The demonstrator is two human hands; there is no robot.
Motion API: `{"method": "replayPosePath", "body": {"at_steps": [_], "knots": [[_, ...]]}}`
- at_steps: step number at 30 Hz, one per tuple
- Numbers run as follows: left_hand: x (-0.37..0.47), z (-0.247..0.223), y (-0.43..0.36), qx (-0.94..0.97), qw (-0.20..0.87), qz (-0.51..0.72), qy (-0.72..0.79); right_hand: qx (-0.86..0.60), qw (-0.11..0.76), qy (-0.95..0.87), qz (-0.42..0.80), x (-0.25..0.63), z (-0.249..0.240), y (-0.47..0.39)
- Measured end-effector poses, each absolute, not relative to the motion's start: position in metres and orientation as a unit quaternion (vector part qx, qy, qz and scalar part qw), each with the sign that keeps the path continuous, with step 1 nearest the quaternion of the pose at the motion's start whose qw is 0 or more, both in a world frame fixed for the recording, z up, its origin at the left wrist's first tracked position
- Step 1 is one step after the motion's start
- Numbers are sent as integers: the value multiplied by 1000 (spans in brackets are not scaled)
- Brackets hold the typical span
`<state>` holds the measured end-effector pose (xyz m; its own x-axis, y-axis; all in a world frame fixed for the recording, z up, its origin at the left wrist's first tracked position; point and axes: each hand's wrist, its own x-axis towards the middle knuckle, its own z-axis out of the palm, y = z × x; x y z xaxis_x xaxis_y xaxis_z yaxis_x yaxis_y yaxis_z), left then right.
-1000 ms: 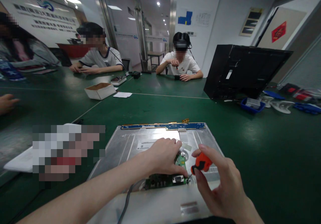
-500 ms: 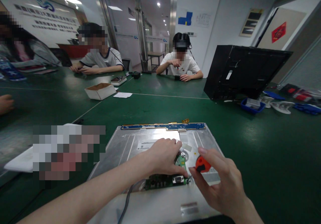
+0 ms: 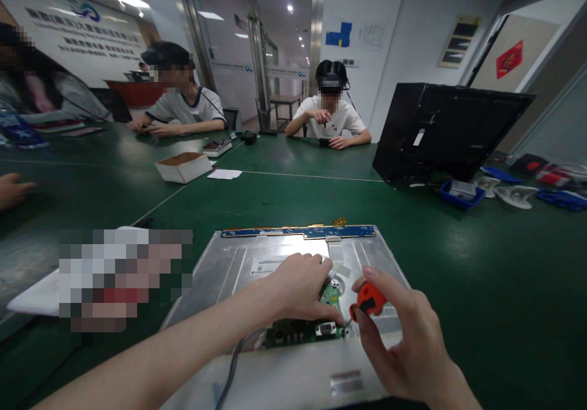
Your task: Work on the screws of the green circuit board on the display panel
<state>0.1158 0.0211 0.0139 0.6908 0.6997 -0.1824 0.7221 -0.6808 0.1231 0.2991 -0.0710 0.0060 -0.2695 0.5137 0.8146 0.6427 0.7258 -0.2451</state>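
A metal-backed display panel [image 3: 257, 257] lies before me, with a green circuit board [image 3: 293, 331] near its lower middle. My left hand [image 3: 300, 287] is over the board, its fingers curled and its thumb resting beside a silver connector [image 3: 326, 329]. The fingers hide part of the board. In my right hand [image 3: 408, 330] is a red and black screwdriver [image 3: 370, 298], held between thumb and fingers. Its thin shaft slants down to a screw spot at the board's right corner, by my left thumb. A grey cable [image 3: 232, 370] runs from the board toward me.
A blue strip board [image 3: 293, 232] lines the panel's far edge. Beyond are a white box [image 3: 183, 167] and a paper [image 3: 224, 174]. A large black casing [image 3: 454, 131] stands right, near a blue tray [image 3: 462, 194]. Other people sit around the green table [image 3: 293, 199].
My right thumb and fingers have shifted on the screwdriver's handle, showing more of it. My left hand stays in place on the board. At the far left, another person's hand has moved slightly right.
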Motion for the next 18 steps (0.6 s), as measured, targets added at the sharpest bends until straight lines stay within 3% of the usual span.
{"method": "replayPosePath", "body": {"at_steps": [18], "knots": [[115,13,21,915,94,-50,390,-340,506,-790,-68,295,10,-63]]}}
